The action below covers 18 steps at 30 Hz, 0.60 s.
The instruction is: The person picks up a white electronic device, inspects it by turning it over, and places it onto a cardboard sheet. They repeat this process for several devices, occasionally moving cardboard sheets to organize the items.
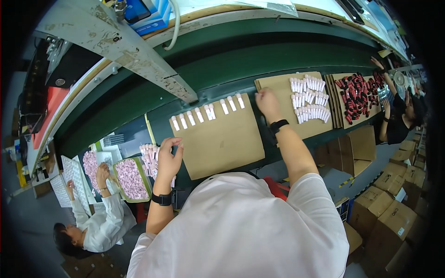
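In front of me lies a brown cardboard sheet (225,143) with several small white tubes with pale pink rounded ends (198,114) in a row along its far edge. My left hand (170,160) is above the sheet's left edge, its fingers apart and nothing visible in them. Beside it is a loose heap of similar pink and white tubes (149,155). At the near-left edge of a second cardboard stack (278,85), my right hand (269,103) has its fingers curled closed; what they hold, if anything, is hidden. That stack carries rows of upright-laid tubes (308,98).
A person in white (109,213) works at the left by a green-rimmed tray (149,183) of small pink pieces. Far right, another person (402,116) reaches toward red and black tubes (357,99) on cardboard. A metal post (139,55) slants down behind the sheet. Cartons (389,217) stand at right.
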Tool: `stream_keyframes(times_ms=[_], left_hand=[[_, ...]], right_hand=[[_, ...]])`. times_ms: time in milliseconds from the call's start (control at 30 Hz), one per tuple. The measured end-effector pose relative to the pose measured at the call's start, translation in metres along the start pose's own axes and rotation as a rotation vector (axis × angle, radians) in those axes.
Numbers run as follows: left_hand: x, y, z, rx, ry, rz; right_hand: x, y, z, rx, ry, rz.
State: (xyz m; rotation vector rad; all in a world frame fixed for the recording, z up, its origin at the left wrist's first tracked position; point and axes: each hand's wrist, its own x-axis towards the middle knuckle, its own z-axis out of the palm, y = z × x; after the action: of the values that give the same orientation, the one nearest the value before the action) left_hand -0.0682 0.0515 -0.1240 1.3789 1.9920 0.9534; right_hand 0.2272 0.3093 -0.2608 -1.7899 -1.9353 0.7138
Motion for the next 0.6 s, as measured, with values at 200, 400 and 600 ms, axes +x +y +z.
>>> stream_keyframes(times_ms=[200, 400, 600], left_hand=[[0.003, -0.001, -0.002, 0.015, -0.005, 0.004], [-0.005, 0.003, -0.004, 0.016, -0.017, -0.015], [-0.005, 0.026, -0.023, 0.022, -0.027, -0.023]], right_hand=[[0.031, 0.068, -0.054, -0.211, 0.303, -0.009], [0.033, 0.079, -0.073, -0.302, 0.307, 0.151], [0.017, 0.045, -0.058, -0.112, 0.215, -0.039]])
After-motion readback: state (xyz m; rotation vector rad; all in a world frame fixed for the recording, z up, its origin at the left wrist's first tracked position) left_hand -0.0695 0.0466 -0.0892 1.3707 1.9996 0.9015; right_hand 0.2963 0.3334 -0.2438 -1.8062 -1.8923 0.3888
